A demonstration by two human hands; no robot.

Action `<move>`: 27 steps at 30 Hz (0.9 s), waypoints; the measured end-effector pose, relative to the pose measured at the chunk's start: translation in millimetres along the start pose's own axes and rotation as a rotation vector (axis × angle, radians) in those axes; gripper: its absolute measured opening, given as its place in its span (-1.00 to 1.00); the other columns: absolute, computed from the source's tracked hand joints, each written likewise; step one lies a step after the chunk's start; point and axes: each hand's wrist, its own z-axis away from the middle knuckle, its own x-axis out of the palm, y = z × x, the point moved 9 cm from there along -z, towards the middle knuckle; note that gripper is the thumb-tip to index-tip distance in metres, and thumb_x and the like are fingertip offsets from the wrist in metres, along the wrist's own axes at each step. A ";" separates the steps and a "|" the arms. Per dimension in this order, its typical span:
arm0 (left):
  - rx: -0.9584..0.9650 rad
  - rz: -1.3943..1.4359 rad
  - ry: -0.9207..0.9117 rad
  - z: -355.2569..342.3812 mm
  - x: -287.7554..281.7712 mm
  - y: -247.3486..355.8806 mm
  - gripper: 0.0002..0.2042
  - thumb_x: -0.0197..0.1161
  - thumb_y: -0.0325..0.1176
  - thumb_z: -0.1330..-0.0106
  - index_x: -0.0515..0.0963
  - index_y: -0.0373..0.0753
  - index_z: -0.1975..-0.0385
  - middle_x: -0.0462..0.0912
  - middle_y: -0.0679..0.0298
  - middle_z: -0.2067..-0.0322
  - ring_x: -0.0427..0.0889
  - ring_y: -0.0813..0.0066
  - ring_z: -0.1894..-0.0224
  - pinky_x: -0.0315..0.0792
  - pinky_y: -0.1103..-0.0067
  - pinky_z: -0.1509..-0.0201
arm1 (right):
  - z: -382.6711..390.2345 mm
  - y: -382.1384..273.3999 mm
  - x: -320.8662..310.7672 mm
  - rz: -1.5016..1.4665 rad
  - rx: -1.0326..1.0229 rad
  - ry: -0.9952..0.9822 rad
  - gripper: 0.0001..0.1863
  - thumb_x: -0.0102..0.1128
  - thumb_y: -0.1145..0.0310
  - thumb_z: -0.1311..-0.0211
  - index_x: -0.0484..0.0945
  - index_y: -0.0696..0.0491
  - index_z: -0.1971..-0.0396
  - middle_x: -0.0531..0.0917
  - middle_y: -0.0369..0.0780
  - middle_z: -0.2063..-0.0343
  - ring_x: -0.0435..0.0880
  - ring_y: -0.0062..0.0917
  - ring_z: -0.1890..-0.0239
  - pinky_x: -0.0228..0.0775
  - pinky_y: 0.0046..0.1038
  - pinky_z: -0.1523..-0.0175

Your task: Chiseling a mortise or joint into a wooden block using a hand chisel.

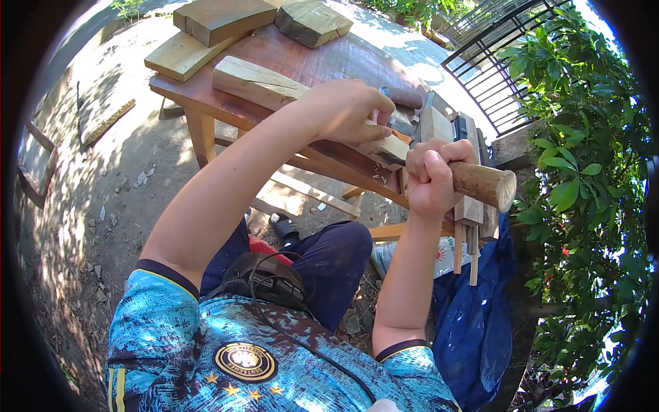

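A long pale wooden beam [257, 81] lies along the near edge of a reddish-brown wooden table [322, 58]. Over the beam's right part, my left hand [350, 113] is closed with its fingertips pinched together; what they hold, if anything, is hidden. Beside those fingertips shows a small orange piece [401, 136], and a grey, metal-looking part [401, 122] lies just beyond. My right hand [438, 175] is wrapped around a thick round wooden handle [486, 185], its blunt end pointing right. The handle's other end is hidden behind the hand.
Thick boards [223, 20] are stacked at the table's far left, near a rough wood block [312, 23]. Wooden pieces [436, 127] and slim sticks [473, 264] crowd the right end. Below hangs a blue tarp [473, 323]. Leafy bushes [570, 158] and a metal gate [491, 69] stand right.
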 end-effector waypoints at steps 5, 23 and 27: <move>-0.018 -0.024 0.017 2.5 3.2 -5.1 -0.72 0.33 -0.06 -0.35 0.68 -0.16 0.24 0.76 0.05 0.31 0.74 0.00 0.19 0.56 0.23 0.10 | 15.9 -7.8 5.7 0.051 -0.078 0.028 -0.78 0.17 0.65 -0.17 0.30 0.08 0.44 0.43 -0.28 0.67 0.33 -0.66 0.66 0.20 -0.56 0.55; -0.008 -0.024 0.026 -2.0 2.2 -2.1 -0.73 0.33 -0.07 -0.35 0.69 -0.16 0.26 0.76 0.07 0.30 0.73 0.01 0.15 0.55 0.22 0.04 | -3.8 -22.6 6.5 -0.044 -0.130 -0.095 -0.79 0.19 0.61 -0.16 0.30 0.11 0.42 0.44 -0.21 0.68 0.30 -0.61 0.69 0.16 -0.53 0.57; -0.030 -0.034 0.033 1.5 3.3 -2.5 -0.74 0.33 -0.09 -0.35 0.69 -0.17 0.27 0.76 0.09 0.30 0.73 0.02 0.15 0.55 0.21 0.05 | 2.0 -25.8 25.3 0.130 -0.189 -0.184 -0.82 0.06 0.61 -0.15 0.25 0.05 0.43 0.31 -0.27 0.70 0.16 -0.64 0.70 0.06 -0.53 0.57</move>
